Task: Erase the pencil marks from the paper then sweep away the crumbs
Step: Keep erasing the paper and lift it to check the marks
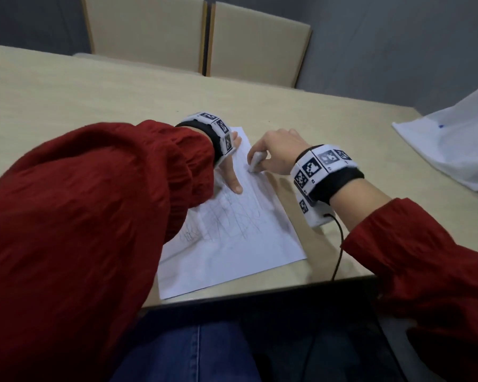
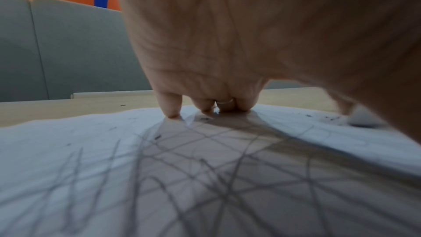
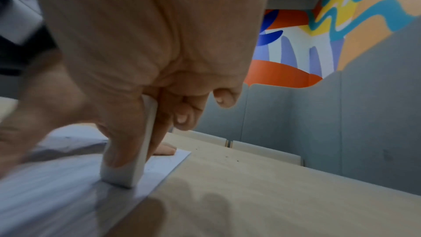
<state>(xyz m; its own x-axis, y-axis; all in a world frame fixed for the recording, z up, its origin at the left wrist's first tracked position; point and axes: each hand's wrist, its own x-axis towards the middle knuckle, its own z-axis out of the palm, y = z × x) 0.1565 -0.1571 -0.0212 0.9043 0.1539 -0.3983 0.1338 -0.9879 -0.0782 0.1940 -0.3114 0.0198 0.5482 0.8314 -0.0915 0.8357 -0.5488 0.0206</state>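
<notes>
Left hand (image 1: 230, 172) mostly sleeve-hidden (image 1: 100, 205)

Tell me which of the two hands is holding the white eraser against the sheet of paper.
The right hand: it pinches the white block eraser onto the white paper sheet; the left hand only presses the sheet flat.

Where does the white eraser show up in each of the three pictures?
Head: eraser at centre, in the right hand, on the paper's far end.
Left wrist: blurred white lump at far right.
Right wrist: eraser lower centre, pinched upright.
Shared landmark: the paper's far corner.
</notes>
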